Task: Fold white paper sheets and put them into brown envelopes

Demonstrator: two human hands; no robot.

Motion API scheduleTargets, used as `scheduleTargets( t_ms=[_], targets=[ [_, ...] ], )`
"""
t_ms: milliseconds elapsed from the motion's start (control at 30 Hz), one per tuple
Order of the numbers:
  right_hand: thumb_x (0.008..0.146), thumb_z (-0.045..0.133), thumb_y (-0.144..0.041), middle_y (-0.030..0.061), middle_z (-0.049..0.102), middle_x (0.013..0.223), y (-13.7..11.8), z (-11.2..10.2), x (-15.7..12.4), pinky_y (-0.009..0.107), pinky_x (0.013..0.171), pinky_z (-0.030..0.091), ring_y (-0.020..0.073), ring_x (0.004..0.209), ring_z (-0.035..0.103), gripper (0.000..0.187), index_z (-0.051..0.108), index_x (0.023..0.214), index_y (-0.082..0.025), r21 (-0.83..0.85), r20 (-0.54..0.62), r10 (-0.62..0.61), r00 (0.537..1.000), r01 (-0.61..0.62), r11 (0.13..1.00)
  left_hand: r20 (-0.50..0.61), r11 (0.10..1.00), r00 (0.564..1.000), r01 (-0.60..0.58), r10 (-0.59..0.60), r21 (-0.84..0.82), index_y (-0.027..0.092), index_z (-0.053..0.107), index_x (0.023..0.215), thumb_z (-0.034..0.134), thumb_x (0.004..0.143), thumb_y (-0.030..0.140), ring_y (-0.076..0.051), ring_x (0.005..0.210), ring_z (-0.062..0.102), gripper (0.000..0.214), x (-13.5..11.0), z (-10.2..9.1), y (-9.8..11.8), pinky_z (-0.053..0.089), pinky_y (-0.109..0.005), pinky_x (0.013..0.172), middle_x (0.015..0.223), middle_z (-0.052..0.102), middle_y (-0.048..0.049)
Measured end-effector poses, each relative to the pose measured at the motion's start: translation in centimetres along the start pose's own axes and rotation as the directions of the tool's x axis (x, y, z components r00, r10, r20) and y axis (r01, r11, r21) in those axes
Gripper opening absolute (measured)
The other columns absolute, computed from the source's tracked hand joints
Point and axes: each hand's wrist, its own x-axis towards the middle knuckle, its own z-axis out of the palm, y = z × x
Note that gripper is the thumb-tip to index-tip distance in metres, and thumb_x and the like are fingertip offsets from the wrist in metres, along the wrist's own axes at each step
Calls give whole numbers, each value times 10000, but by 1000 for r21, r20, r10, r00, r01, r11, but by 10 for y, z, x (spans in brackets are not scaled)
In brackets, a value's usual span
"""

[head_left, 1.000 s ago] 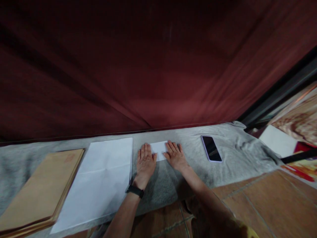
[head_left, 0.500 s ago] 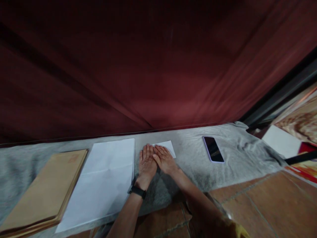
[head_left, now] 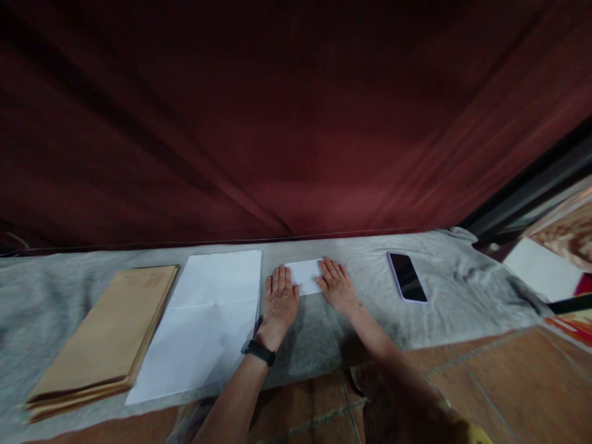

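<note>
Hands (head_left: 281, 303) (head_left: 338, 288) flat on small white paper (head_left: 305, 276), brown envelopes (head_left: 104, 333), contents hidden

Dim light in here, folks! The curtain (head_left: 319, 142) sinks to near-black at twelve o'clock, warming to a dull red glow just above centre. Brightest of all, the paper (head_left: 203, 320) at eight o'clock, a faint shadow greying its near end. Darker shade pools at five, under the right arm (head_left: 386, 351). Detail goes soft on the hands, the cloth (head_left: 18, 308) smears at nine, and wide-angle stretch drags the poster (head_left: 567, 228) at three.
</note>
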Motion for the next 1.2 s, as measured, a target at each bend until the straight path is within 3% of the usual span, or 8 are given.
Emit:
scheduleTargets(
  t_ms=[200,400,567,833,933,1033,1100,1200],
  targets=[
    [1060,352,-503,106,353,1633,14,-1,-4,473,1223,252,288,1505,323,630,337,1588,-161,-21,5,62,998,-62,998,-19,999,999,42,-42,-21,27,395,1529,329,1001,281,-298,1507,340,590,-10,-5,7,306,-467,1221,1595,400,-201],
    [1067,343,-457,121,298,1656,7,-5,-1,499,1229,215,303,1508,311,601,342,1585,-152,-56,-21,64,998,-65,996,-64,999,997,30,-31,-27,-22,363,1529,326,995,253,-309,1523,299,602,-22,-23,17,272,-467,1239,1617,344,-227],
    [1066,369,-444,103,297,1660,-5,-2,-2,522,1214,236,312,1495,331,559,386,1568,-198,-54,1,9,1000,-9,999,0,992,993,116,-116,42,57,495,1477,353,957,187,-338,1518,304,554,-14,-28,-5,226,-561,1236,1555,467,-199],
    [1071,363,-413,114,341,1642,-3,6,-5,525,1200,265,306,1489,337,534,408,1554,-191,-52,-39,-22,999,20,998,77,977,975,201,-207,74,-8,540,1420,380,966,219,-388,1507,307,532,-2,-40,-30,225,-598,1225,1528,477,-249],
    [1072,357,-409,120,345,1639,-7,6,-5,526,1206,256,302,1496,331,540,391,1563,-188,-33,-84,-34,996,32,999,35,991,990,137,-137,-4,20,529,1436,363,982,220,-362,1506,324,524,-1,-42,-27,253,-571,1228,1553,453,-228],
    [1072,351,-416,96,342,1643,-17,6,-6,511,1220,243,284,1504,327,539,379,1572,-217,-10,-90,-90,992,89,996,-44,994,999,-26,22,-108,49,480,1478,318,992,179,-292,1511,332,529,-2,-34,-16,317,-482,1223,1570,447,-190],
    [1074,345,-421,79,340,1645,-24,7,-9,498,1229,235,268,1507,324,533,375,1574,-238,1,-67,-132,989,133,991,-42,978,992,-123,118,-166,69,458,1496,317,999,192,-266,1505,347,531,-5,-24,-6,362,-452,1203,1572,454,-169],
    [1077,340,-415,74,340,1645,-29,8,-12,494,1236,223,255,1509,323,523,376,1573,-252,1,-47,-150,988,150,989,13,969,986,-160,166,-186,69,439,1507,335,1018,278,-274,1506,346,541,-12,-9,4,367,-463,1201,1585,431,-173]
  ],
)
